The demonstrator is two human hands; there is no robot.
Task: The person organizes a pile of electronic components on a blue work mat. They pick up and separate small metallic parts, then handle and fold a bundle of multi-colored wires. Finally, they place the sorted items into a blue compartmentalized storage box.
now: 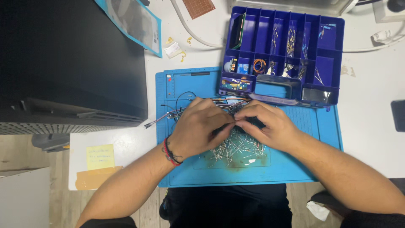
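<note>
My left hand (201,128) and my right hand (267,125) meet fingertip to fingertip over a blue work mat (185,173). Between them they pinch a small dark part (249,122), mostly hidden by the fingers. Below the hands lies a heap of thin metal-legged components (238,148). A bundle of coloured jumper wires (168,116) trails left from under my left hand. A red and black cord bracelet sits on my left wrist.
A dark blue compartment box (335,55) with small electronic parts stands at the mat's far right. A large black case (71,59) fills the left. A yellow sticky note (100,156), a plastic bag (135,21) and a white cable (190,31) lie on the white table.
</note>
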